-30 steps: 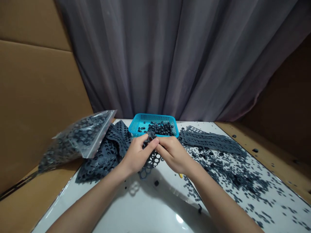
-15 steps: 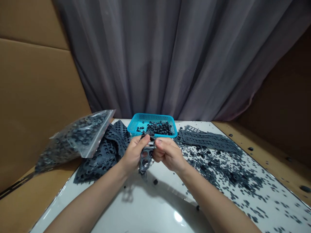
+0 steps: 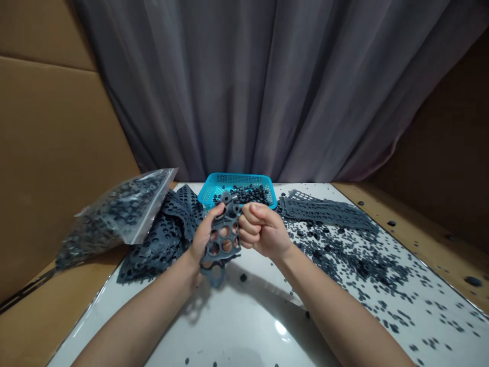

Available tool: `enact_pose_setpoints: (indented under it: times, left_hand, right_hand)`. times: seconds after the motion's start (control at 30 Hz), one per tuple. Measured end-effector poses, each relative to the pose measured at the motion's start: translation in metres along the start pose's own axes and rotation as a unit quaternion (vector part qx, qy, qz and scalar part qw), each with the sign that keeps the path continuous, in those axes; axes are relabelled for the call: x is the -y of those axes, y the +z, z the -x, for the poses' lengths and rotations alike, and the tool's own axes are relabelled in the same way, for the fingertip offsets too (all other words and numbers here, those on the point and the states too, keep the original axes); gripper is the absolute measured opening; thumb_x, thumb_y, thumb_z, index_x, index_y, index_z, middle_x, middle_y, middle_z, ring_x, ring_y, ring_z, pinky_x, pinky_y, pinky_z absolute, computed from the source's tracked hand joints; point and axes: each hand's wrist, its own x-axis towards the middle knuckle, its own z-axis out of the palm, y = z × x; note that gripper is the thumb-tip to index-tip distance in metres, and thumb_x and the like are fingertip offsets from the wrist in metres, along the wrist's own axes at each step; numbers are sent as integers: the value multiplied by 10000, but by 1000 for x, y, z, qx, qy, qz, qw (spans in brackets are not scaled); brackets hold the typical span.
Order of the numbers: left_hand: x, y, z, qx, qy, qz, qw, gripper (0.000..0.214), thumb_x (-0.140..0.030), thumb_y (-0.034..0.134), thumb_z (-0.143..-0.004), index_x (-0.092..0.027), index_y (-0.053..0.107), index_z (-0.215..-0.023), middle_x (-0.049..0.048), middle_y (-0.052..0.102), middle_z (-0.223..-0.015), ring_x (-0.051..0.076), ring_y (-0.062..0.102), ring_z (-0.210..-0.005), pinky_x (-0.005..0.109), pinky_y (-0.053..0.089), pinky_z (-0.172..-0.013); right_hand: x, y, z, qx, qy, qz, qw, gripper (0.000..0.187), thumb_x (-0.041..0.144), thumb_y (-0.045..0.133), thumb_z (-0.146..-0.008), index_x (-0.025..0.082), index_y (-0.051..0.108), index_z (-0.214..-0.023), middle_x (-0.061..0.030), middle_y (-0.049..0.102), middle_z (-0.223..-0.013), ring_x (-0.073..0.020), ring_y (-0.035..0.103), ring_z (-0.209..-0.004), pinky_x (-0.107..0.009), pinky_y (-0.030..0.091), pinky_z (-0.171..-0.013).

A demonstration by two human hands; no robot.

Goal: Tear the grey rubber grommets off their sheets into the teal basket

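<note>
My left hand (image 3: 205, 234) pinches a small piece of dark grey perforated rubber sheet (image 3: 220, 240), thumb near its upper end. Rows of round holes run through the piece, and short tube-like plugs stick up at its top. A loose strip with a loop hangs from its lower end. Against the right edge of the piece, my right hand (image 3: 265, 229) is closed in a fist; whatever its fingers hold is hidden. Just behind both hands stands a turquoise basket (image 3: 208, 188) with many small black pieces (image 3: 252, 193) in it.
On the left, a clear zip bag (image 3: 118, 209) full of dark pieces leans by crumpled perforated sheets (image 3: 160, 244). Flat perforated sheets (image 3: 328, 213) lie at the right, with small dark bits (image 3: 359, 265) scattered over the white table (image 3: 229, 336). Cardboard (image 3: 57, 153) and a grey curtain (image 3: 237, 92) surround it.
The rubber piece has turned so its holed face shows more fully. My right hand's fingers have curled into a fist at its edge. The view has shifted slightly.
</note>
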Motion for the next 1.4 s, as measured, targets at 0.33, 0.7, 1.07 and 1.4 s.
enact_pose_setpoints:
  times: [0.33, 0.7, 1.07, 1.4]
  left_hand:
    - [-5, -11, 0, -9, 157, -165, 974, 447, -522, 650, -654, -159, 426, -519, -62, 396, -448, 43, 338, -383, 170, 268, -373]
    - [-7, -15, 1, -11, 233, -368, 900, 424, -512, 506, -780, -160, 434, -555, -44, 407, -532, 80, 347, -510, 205, 299, -495]
    - [-12, -20, 1, 139, 88, -415, 895, 528, -574, 470, -779, -178, 324, -461, -63, 253, -433, 52, 205, -410, 231, 149, -413]
    - [2, -17, 10, 47, 136, -241, 960, 525, -614, 521, -692, -185, 336, -452, -56, 288, -374, 44, 220, -347, 215, 172, -361]
  right_hand:
    - [34, -3, 9, -119, -26, 399, 909, 174, 323, 436, -839, 180, 496, -762, 65, 279, -540, -78, 247, -466, -214, 202, -454]
    - [22, 15, 12, -75, 2, 755, 652, 232, 348, 339, -930, 199, 356, -754, 13, 452, -650, -124, 418, -576, -247, 254, -534]
    - [1, -5, 6, -109, 39, 290, 950, 294, 383, 496, -820, 193, 352, -648, 78, 260, -530, -57, 240, -438, -171, 188, -402]
    - [11, 11, 0, -95, -59, 33, 993, 305, 337, 498, -808, 208, 293, -623, 100, 168, -485, -51, 88, -382, -161, 148, -348]
